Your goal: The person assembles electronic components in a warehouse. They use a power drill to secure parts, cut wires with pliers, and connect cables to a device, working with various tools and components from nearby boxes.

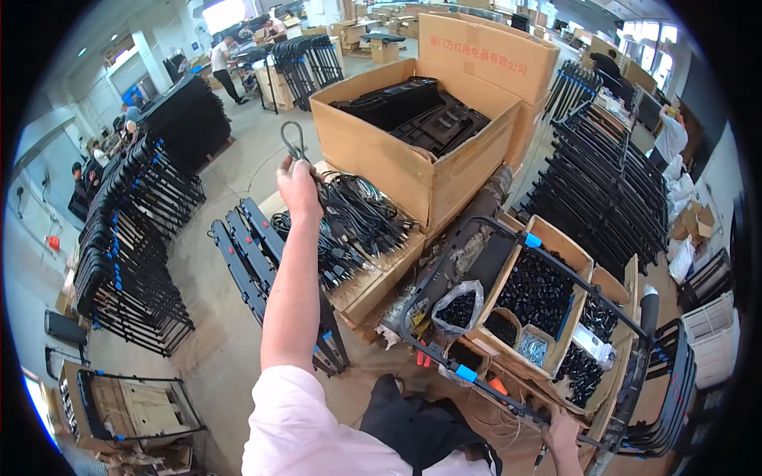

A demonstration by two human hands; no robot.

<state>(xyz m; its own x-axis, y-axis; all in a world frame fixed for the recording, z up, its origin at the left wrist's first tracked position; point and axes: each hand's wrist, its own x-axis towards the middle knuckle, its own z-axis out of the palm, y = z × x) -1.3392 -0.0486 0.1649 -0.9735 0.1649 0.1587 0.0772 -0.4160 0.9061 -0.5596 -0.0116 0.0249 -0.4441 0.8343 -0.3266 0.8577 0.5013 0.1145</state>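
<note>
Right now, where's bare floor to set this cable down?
Bare concrete floor lies open between the black frame stack on the left and the big cardboard box. The left hand holds a cable loop over the crowded cable pile. Parts boxes fill the right.

Large open brown carton centre, taller closed carton behind it, small open cartons right
</note>
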